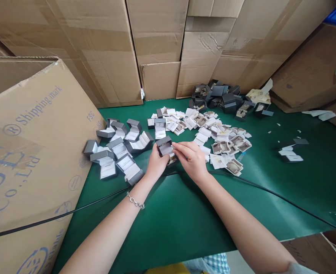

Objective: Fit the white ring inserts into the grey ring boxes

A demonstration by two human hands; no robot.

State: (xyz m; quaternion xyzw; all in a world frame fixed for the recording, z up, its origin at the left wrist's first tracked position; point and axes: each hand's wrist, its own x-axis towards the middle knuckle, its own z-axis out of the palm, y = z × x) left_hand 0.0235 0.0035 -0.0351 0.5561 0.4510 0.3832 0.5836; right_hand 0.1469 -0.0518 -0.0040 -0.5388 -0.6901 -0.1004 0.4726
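A small dark grey jewelry box (164,142) with a white-lined lid stands open between my hands over the green table. My left hand (157,163) wraps around its left side, the thumb across the front. At the box's right side, my right hand (191,158) has thumb and fingers pinched together at the opening; what they grip is hidden. Similar open grey boxes (124,161) with white linings lie to the left, and one more box (160,128) sits just behind. A heap of white paper and beige box inserts (221,146) spreads to the right.
Dark boxes (227,101) are piled at the back right, and a lone open box (290,154) lies farther right. A black cable (259,185) crosses the green table (168,220). One large carton (42,152) borders the left; stacked cartons (99,49) wall the back.
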